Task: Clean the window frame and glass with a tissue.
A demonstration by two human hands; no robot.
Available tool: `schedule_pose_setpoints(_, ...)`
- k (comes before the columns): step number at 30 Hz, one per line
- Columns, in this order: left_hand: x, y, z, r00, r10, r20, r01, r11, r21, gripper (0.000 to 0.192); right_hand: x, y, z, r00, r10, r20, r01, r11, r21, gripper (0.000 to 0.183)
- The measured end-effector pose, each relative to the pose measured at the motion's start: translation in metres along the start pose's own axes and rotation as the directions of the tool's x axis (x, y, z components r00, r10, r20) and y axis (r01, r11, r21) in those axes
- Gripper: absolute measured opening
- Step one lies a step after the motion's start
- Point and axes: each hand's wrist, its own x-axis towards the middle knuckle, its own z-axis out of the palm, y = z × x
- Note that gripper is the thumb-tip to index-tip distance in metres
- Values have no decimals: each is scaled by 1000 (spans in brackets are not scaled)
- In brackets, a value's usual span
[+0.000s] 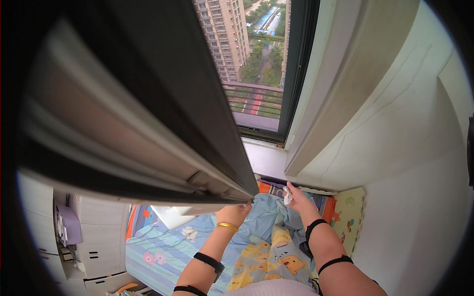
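A dark-framed window sash (pixel 222 122) is swung inward and spans the upper left, close to the camera. My left hand (pixel 234 215), with a gold bangle at the wrist, grips the sash's lower corner; its fingertips are partly hidden there. To the right of that corner, my right hand (pixel 297 199) pinches a crumpled white tissue (pixel 287 195) between thumb and fingers, apart from the sash. Beyond both hands lies the window sill (pixel 264 157), below the open window's fixed dark frame (pixel 296 85).
Beneath my arms is a bed with a blue striped sheet (pixel 174 248) and a yellow bear-print blanket (pixel 272 259). A cracked white wall (pixel 389 148) and a patterned foam mat (pixel 348 214) border the right. Pale cabinets (pixel 100 236) stand at left. Tall buildings (pixel 224 40) show outside.
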Motion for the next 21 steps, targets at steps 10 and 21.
schedule_pose_setpoints(10,33,42,-1,993,2,114,-5,1000,23,36,24,-41,16,996,-87,25,90,973,-211,15)
schedule_pose_setpoints(21,28,29,24,999,42,13,-38,981,-190,32,20,-48,54,938,-342,58,207,415,-886,23)
